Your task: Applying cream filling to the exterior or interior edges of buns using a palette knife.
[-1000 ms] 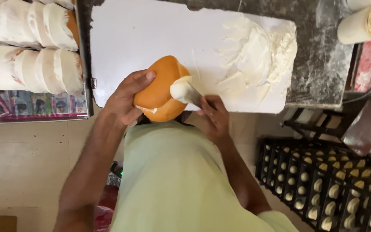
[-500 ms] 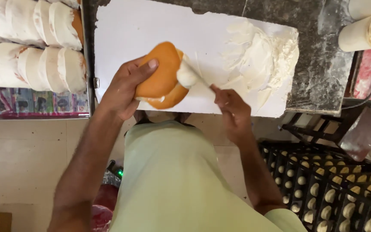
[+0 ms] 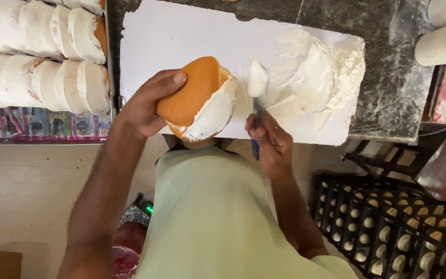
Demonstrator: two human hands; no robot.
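My left hand [image 3: 148, 106] grips a round golden-brown bun [image 3: 194, 93], split open, its cut faces coated with white cream and turned to the right. My right hand [image 3: 270, 142] holds a knife [image 3: 258, 95] with a blue handle, blade pointing away from me, a lump of white cream on its tip. The blade stands just right of the bun and does not touch it. Both are above a white board [image 3: 171, 39] that lies on a dark stone counter. A heap of white cream [image 3: 318, 67] is spread on the board's right part.
Rows of cream-filled buns [image 3: 42, 57] are stacked in a tray at the left. White cups [image 3: 442, 44] stand at the upper right. A black crate of bottles [image 3: 398, 232] sits on the floor at the lower right. A dark metal frame [image 3: 383, 160] is beside it.
The knife has pulled out of the bun and moved right, with cream on its tip. The bun has turned so its creamed cut faces show.
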